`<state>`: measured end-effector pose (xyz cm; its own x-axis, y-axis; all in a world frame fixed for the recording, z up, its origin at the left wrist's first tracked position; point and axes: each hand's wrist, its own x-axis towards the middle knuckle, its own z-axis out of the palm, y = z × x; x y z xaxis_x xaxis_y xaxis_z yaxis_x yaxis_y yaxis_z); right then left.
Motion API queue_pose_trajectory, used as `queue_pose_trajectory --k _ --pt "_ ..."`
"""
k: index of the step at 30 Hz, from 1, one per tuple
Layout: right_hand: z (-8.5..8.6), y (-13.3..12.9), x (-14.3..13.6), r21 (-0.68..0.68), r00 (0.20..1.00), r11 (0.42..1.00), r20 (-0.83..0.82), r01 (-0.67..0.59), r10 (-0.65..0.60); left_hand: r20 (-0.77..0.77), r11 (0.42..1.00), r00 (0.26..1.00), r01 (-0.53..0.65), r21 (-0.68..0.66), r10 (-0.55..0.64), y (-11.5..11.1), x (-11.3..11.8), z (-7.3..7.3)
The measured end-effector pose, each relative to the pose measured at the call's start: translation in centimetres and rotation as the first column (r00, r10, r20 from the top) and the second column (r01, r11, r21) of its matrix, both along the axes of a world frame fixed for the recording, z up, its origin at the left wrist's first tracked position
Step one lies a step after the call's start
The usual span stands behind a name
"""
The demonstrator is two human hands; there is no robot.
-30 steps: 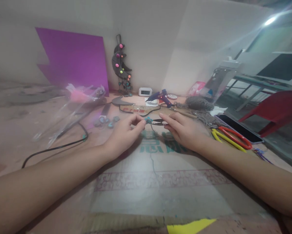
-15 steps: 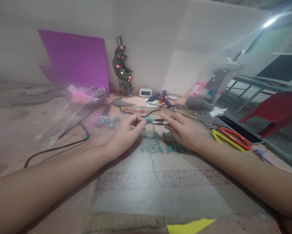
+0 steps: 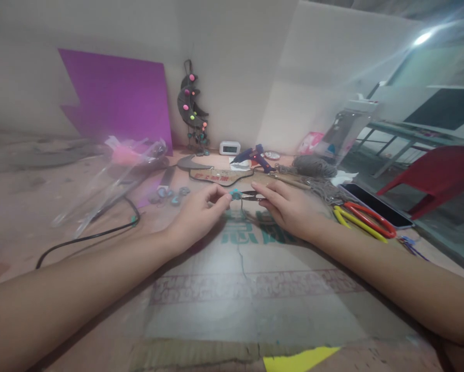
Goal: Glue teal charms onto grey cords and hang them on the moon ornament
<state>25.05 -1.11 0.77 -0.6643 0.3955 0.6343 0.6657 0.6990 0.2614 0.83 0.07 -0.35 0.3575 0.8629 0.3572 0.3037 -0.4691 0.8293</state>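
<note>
Between my two hands is a small teal piece [image 3: 235, 195], with a thin dark thread [image 3: 243, 258] hanging from it down over the clear sheet. My left hand [image 3: 204, 209] pinches the left edge of this piece between thumb and forefinger. In my right hand [image 3: 284, 206] is a small dark metal snipping tool [image 3: 251, 196], held with the fingers closed round it. Its tips point left and reach the teal piece; whether they touch the thread cannot be made out.
Behind are a blue glue gun [image 3: 257, 156], a white clock [image 3: 229, 148] and a grey crescent [image 3: 193, 163]. On the right lie grey yarn [image 3: 313, 166], a phone [image 3: 377, 205] and red-handled scissors [image 3: 371, 219]. Left are a black cord [image 3: 88, 235] and small grey-blue pieces [image 3: 175, 200].
The metal tool's tips have come closer to the teal piece, which now shows more of its round face. The whole view has shifted slightly.
</note>
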Motion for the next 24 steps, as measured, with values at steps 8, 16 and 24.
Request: queue_pose_trajectory --k 8,16,24 --pt "-0.07 -0.14 -0.08 -0.02 1.0 1.0 0.0 0.001 -0.001 -0.009 1.0 1.0 -0.003 -0.014 0.003 0.0 0.14 0.15" --pt "-0.07 -0.04 -0.09 0.003 1.0 1.0 -0.003 -0.01 0.01 -0.002 1.0 1.0 0.001 -0.025 -0.001 -0.11 0.15 0.27" --pt "-0.35 0.13 0.05 0.004 0.998 1.0 0.057 0.004 -0.004 0.0 0.998 0.998 0.058 -0.032 -0.058 -0.35 0.28 0.5"
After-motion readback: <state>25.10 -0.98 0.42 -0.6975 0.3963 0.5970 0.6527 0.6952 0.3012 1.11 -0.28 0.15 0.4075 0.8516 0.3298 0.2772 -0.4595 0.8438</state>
